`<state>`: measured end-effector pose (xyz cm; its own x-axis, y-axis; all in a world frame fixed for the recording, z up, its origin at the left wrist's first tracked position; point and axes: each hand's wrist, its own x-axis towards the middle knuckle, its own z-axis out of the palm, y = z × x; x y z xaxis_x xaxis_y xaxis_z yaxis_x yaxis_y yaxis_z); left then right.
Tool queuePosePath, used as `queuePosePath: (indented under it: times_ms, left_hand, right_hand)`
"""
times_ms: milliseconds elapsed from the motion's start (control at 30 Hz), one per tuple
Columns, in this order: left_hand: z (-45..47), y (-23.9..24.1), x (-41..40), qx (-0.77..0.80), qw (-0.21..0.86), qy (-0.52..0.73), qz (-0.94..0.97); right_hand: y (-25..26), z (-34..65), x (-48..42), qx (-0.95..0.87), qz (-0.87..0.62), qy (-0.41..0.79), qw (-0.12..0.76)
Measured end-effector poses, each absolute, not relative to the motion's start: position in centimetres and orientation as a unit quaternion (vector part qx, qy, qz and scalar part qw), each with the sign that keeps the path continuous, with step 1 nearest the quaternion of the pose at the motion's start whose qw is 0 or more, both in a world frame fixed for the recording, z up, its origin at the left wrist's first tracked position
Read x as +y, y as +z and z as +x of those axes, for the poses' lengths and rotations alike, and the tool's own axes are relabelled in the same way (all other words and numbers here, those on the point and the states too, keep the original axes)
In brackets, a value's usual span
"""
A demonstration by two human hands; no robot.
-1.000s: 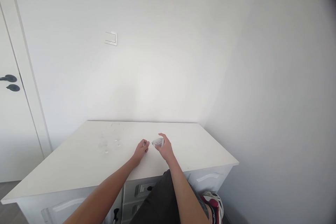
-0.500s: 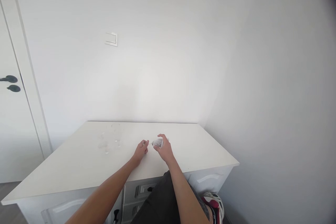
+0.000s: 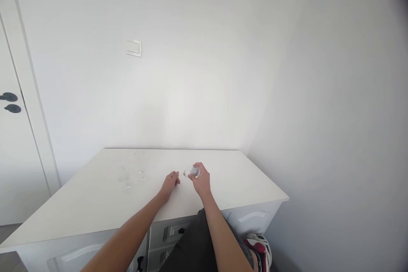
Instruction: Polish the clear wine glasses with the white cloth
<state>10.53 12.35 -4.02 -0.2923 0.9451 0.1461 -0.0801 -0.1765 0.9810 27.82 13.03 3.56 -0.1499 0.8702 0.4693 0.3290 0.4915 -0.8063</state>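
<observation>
A clear stemmed glass (image 3: 187, 173) is held sideways above the white top, between my two hands. My left hand (image 3: 170, 184) is closed at the thin stem end on the left. Around the bowl end on the right curl the thumb and fingers of my right hand (image 3: 202, 182). Something greyish-white (image 3: 194, 171) shows at the bowl within the right hand's grip; whether it is a cloth or a reflection I cannot tell. The foot of the glass is hidden by the left fingers.
Several faint, clear glasses (image 3: 128, 180) stand on the left part of the white cabinet top (image 3: 79, 204). The wall (image 3: 204, 93) rises right behind it, and another wall (image 3: 334, 136) is at the right. Drawers with dark knobs (image 3: 181, 230) are below.
My right hand has turned slightly around the bowl, and more of the clear glass shows. The left hand stays at the stem. The view has shifted a little.
</observation>
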Motion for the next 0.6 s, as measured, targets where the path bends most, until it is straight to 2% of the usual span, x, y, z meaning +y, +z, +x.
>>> queuePosePath:
  times_ms: [267, 500, 600]
  left_hand:
    - [10.14, -4.02, 12.42, 0.477, 0.419, 0.656, 0.407]
    - [10.66, -3.71, 12.16, 0.491, 0.418, 0.648, 0.405]
    - [10.68, -3.59, 12.06, 0.492, 0.416, 0.650, 0.403]
  right_hand:
    - [2.98, 27.79, 12.89, -0.769, -0.388, 0.335, 0.382]
    - [3.78, 27.82, 12.87, -0.725, -0.439, 0.300, 0.438]
    - [3.80, 27.67, 12.65, -0.735, -0.437, 0.290, 0.430]
